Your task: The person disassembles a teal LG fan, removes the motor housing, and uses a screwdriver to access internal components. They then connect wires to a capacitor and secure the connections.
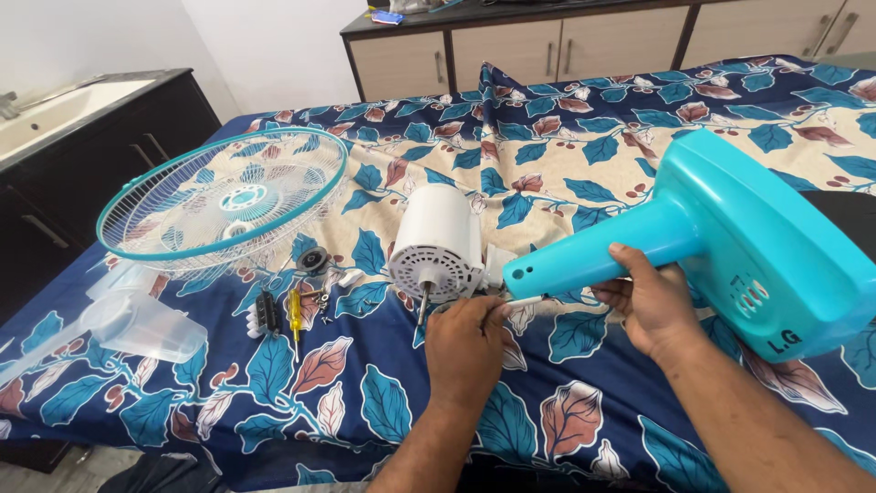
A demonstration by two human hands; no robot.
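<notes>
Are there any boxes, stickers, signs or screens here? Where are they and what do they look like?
No boxes, signs or screens show.
Lettering: small dark marking on the turquoise fan base, near its lower right edge, beside the right hand that holds the base's neck.
Possible packet: small blue and yellow thing on the dark counter at the top; too small to tell.
Left hand holds a thin white piece.
</notes>
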